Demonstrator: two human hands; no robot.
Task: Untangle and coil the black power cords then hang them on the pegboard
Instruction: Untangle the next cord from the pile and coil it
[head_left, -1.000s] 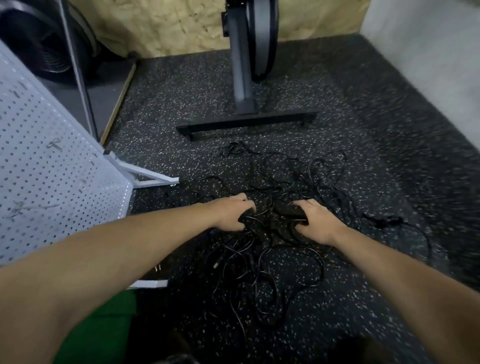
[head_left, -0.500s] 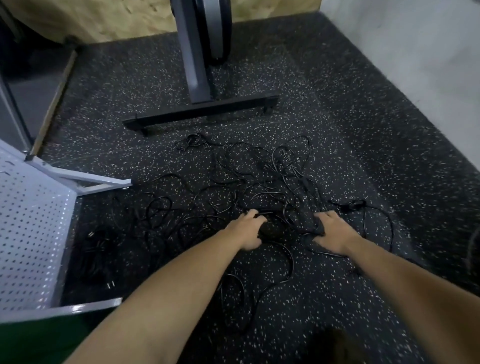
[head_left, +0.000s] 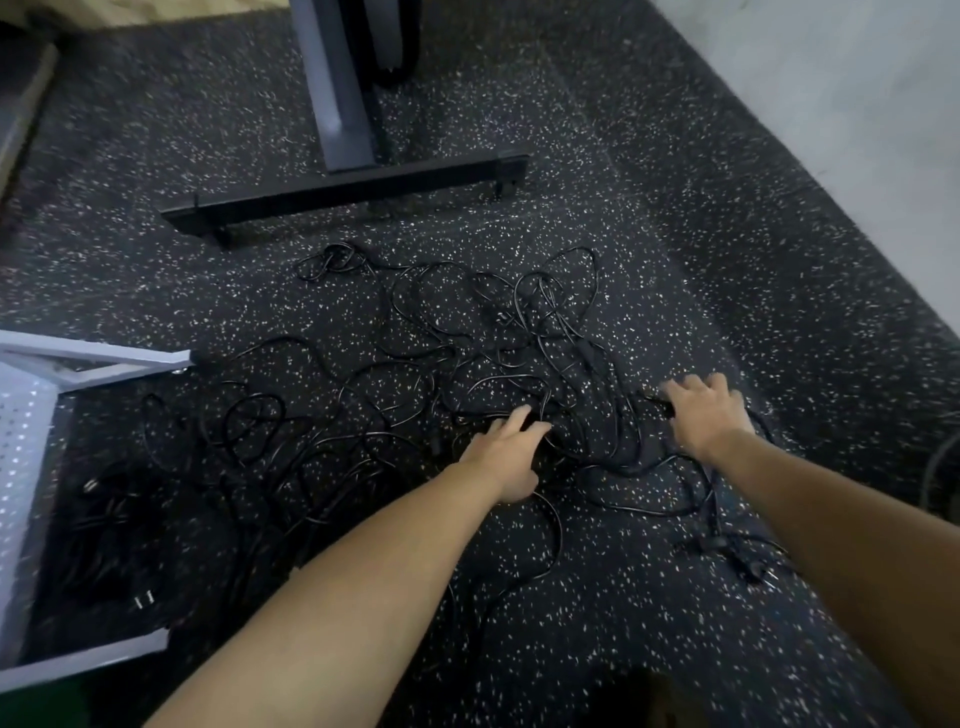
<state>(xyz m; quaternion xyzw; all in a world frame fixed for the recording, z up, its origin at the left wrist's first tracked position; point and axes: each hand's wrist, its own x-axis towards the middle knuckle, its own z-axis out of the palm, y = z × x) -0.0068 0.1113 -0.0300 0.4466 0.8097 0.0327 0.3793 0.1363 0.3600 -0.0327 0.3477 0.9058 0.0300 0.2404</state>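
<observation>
speckled black rubber floor runs to a pale wall on the right; a grey stand on a black foot bar sits at the back, a white pegboard at the left. the tangled black power cords sprawl mid-floor. the left hand lies on the tangle, fingers straight; the right hand, blurred, spreads its fingers at the tangle's right edge
</observation>
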